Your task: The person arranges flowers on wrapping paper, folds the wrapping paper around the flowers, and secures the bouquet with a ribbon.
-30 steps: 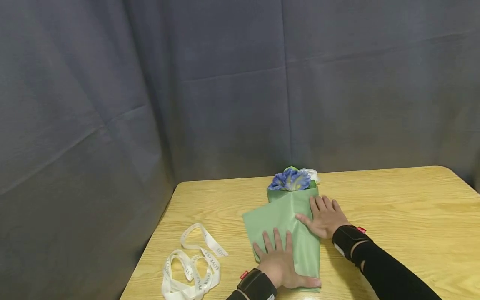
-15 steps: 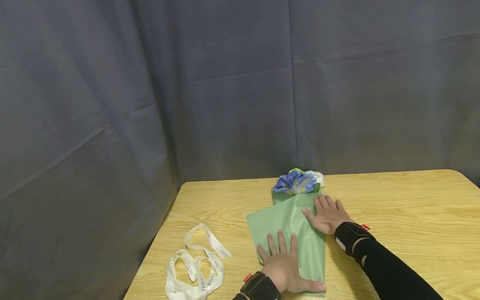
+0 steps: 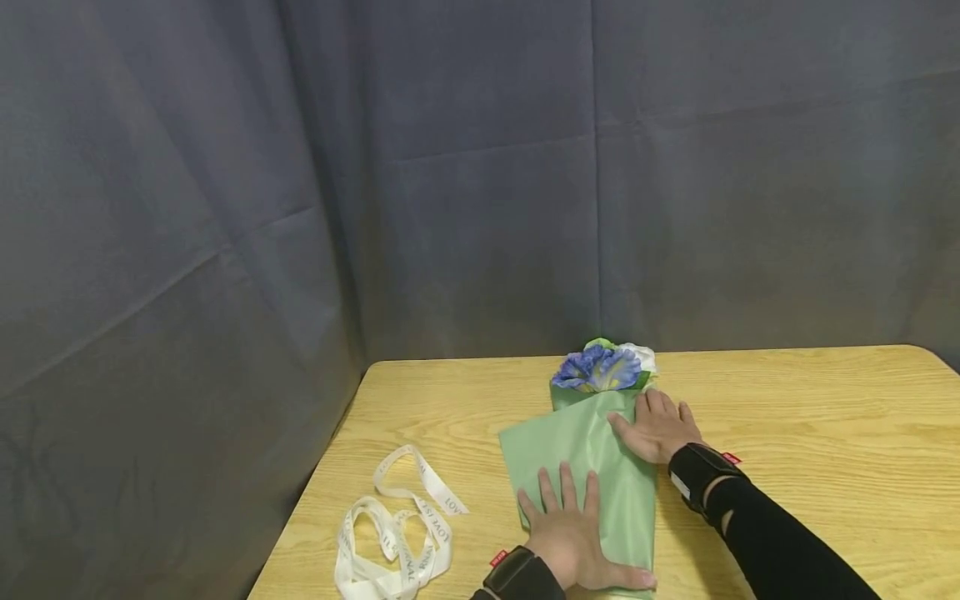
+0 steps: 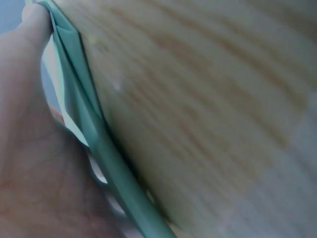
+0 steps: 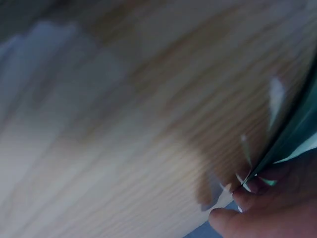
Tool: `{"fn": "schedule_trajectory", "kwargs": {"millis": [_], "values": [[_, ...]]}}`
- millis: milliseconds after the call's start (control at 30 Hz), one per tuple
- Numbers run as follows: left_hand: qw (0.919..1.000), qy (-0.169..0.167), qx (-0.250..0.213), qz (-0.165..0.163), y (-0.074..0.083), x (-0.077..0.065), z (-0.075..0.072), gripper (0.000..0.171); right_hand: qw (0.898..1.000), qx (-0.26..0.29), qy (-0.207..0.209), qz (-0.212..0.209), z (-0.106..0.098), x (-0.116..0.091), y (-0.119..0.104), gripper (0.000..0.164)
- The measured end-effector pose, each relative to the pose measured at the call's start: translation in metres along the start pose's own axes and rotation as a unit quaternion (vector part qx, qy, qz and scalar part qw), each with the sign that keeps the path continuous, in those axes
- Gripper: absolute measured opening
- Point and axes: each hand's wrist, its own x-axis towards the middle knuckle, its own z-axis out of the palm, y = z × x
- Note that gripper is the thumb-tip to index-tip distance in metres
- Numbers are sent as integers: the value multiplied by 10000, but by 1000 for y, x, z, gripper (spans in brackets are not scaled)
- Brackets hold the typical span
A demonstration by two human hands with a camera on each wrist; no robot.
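Touching green sheet (image 3: 628, 500): left hand (image 3: 567, 537), right hand (image 3: 657, 432)

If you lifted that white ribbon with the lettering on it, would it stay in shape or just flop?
The white ribbon would probably flop, since it lies in loose, curving loops. It looks flat and narrow, so it is likely light. Some strands overlap, so it might tangle when lifted.

Head view from above, facing forward and down, wrist views low and close, sharing the tabletop (image 3: 817, 442)
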Motion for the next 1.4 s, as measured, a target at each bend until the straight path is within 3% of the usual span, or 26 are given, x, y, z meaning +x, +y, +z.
{"fn": "schedule_trajectory", "kwargs": {"millis": [200, 400, 600, 800, 933, 1067, 1200, 1300, 1400], "values": [[9998, 175, 82, 56, 1, 1, -4, 126, 10000, 2, 25, 83, -10, -2, -3, 85], [9999, 104, -82, 44, -2, -2, -3, 124, 9994, 146, 135, -273, -4, -8, -2, 84], [9998, 202, -10, -73, -11, 5, -7, 125, 9969, 216, 336, -672, -2, 9, 2, 85], [9996, 6, 166, -236, -6, 11, 4, 117, 9995, 125, -94, -285, 8, 12, 22, 91], [9989, 51, 276, -365, -3, 17, 9, 116, 9997, 35, -1, -246, 14, 15, 27, 94], [9996, 50, 160, -210, 0, 22, 7, 117, 9986, -39, 443, -286, 10, 14, 33, 92], [9997, 101, -143, 140, -8, 24, -2, 119, 9953, 140, 820, -500, 0, 4, 25, 86], [9985, 240, -337, 363, -19, 28, -9, 122, 9934, 315, 815, -742, -7, -7, 14, 80], [9969, 556, -408, 384, -28, 33, -14, 124, 9928, 380, 606, -962, -12, -15, 3, 78]]}}
